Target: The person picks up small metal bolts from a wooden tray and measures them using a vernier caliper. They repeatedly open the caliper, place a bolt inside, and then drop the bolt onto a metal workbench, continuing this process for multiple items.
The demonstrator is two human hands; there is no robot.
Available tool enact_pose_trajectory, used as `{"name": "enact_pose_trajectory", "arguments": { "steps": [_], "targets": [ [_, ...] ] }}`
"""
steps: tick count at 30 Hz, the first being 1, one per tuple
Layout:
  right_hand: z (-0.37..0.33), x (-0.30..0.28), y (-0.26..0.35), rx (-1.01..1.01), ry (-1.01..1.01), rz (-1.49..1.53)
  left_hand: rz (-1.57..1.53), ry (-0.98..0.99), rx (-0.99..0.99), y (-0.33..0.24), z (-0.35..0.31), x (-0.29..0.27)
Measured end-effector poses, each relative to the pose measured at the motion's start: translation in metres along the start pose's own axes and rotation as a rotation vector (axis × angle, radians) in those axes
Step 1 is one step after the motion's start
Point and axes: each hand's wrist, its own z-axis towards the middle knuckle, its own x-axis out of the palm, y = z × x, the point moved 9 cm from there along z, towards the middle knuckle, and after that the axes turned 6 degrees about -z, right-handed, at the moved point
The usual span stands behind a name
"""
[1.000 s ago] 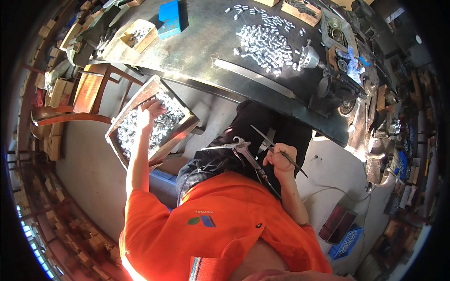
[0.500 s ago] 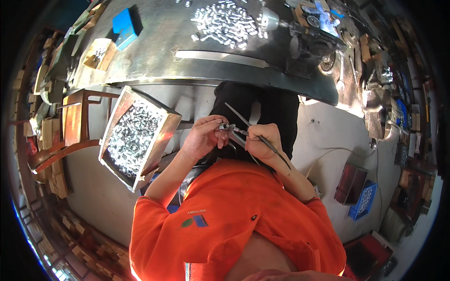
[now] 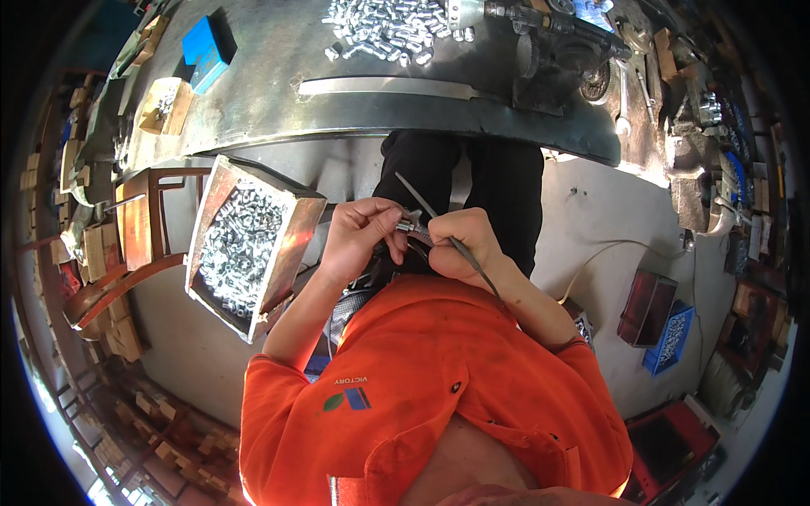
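In front of my lap, my left hand (image 3: 361,238) pinches a small shiny metal fitting (image 3: 405,226) between thumb and fingers. My right hand (image 3: 464,241) is closed around a slim grey file-like rod (image 3: 413,192), which slants up to the left past the fitting and comes out below the fist. The right fingers are close against the fitting's right side. Whether a second thin tool is inside that fist is hidden. To the left of my left hand stands a wooden box (image 3: 297,228) filled with many similar metal fittings (image 3: 240,244).
Ahead is a metal-topped bench (image 3: 253,110) with a pile of fittings (image 3: 388,29), a flat metal strip (image 3: 388,87), a blue box (image 3: 205,55) and a chucked machine (image 3: 561,55). A wrench (image 3: 623,105) lies at the right. A blue crate (image 3: 671,337) stands on the floor.
My hands have come closer together around the fitting, and the rod has shifted slightly left and up. The thin tip seen between the fitting and my right fist no longer shows clearly. The view has tilted slightly.
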Motion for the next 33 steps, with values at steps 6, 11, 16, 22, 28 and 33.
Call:
{"name": "enact_pose_trajectory", "arguments": {
  "steps": [6,11,16,22,28,33],
  "targets": [
    [-0.003,-0.003,-0.001,-0.013,-0.021,0.138,0.229,0.102,0.074,-0.016,0.001,0.015],
    [-0.005,-0.008,-0.002,-0.028,-0.066,0.071,0.254,0.11,0.095,-0.022,0.002,0.025],
    [-0.008,-0.009,-0.007,-0.01,-0.09,0.04,0.233,0.133,0.029,-0.013,0.004,0.02],
    [-0.014,-0.021,0.024,-0.123,-0.029,0.081,1.149,-0.155,0.514,-0.066,0.003,0.008],
    [-0.021,-0.011,0.049,-0.183,0.042,0.16,1.303,-0.173,0.594,-0.064,0.003,0.005],
    [-0.02,-0.005,0.043,-0.163,0.058,0.117,1.335,-0.128,0.699,-0.067,0.0,0.013]
  ]
}}
